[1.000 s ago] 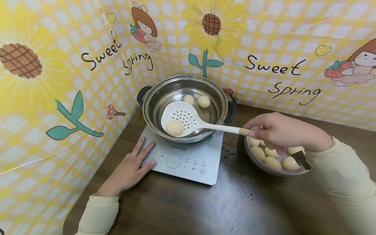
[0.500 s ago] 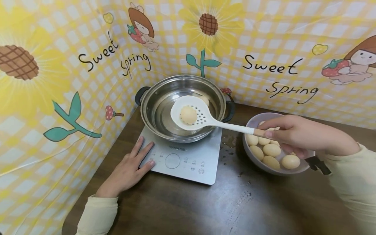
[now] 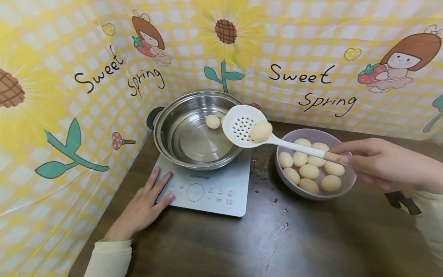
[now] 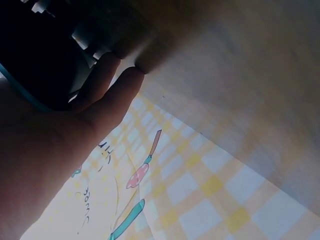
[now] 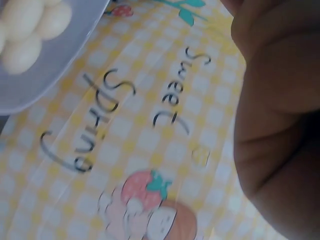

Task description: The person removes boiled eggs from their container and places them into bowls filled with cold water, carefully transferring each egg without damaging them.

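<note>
My right hand (image 3: 377, 159) grips the wooden end of a white slotted skimmer (image 3: 242, 125). One egg (image 3: 261, 131) rests in the skimmer's bowl, which hangs over the right rim of a steel pot (image 3: 194, 165). Inside the pot, another egg (image 3: 212, 121) lies in clear water, and a sliver of a further egg shows beside the skimmer. Under the skimmer's handle stands a lilac bowl (image 3: 294, 188) with several eggs (image 3: 309, 172). My left hand (image 3: 143, 206) lies with its fingers spread on the left edge of the silver induction cooker (image 3: 235, 204).
The pot's black left handle (image 3: 154, 117) sticks out near the wall cloth; the skimmer hides the right one. Water drops (image 3: 275, 201) dot the dark wooden table (image 3: 207, 246). A checked cloth (image 3: 297, 34) with printed flowers hangs behind and at the left.
The skimmer with its egg has risen and moved right, from over the pot's middle to past its right rim. My left hand has stayed on the cooker.
</note>
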{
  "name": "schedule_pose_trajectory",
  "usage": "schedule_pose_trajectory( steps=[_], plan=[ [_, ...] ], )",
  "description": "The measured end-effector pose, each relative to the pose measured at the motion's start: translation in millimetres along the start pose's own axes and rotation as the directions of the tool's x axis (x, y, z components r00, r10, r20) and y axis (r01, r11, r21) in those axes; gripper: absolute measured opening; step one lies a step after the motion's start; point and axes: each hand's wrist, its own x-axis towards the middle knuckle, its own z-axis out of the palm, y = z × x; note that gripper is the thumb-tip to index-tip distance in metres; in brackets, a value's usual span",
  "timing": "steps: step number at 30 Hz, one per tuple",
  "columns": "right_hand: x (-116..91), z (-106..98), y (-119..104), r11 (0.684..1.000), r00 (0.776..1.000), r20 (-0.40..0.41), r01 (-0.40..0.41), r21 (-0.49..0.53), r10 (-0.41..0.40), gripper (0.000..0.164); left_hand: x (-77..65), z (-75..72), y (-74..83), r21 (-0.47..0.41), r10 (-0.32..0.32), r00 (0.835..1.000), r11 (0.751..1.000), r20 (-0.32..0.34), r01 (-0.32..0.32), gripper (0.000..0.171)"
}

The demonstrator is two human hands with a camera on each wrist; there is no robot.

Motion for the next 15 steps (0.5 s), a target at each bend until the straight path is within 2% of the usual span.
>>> schedule_pose_trajectory(
  steps=[4,9,15],
  plan=[
    [-20,-6,20,1.000,0.998,-0.052,-0.031,-0.002,0.031,0.039,2.3,1.0,2.4,0.006,0.002,1.000,1.000,0.013,-0.002,0.069],
    [-36,-8,44,0.999,0.989,-0.146,-0.008,-0.042,0.002,0.030,-1.7,1.2,0.3,0.006,-0.008,1.000,1.000,0.009,0.008,0.069],
    [-54,-5,74,0.997,0.955,-0.297,-0.038,-0.064,0.018,0.037,-3.6,2.4,-0.5,0.009,-0.011,1.000,1.000,0.004,0.011,0.069]
  ],
)
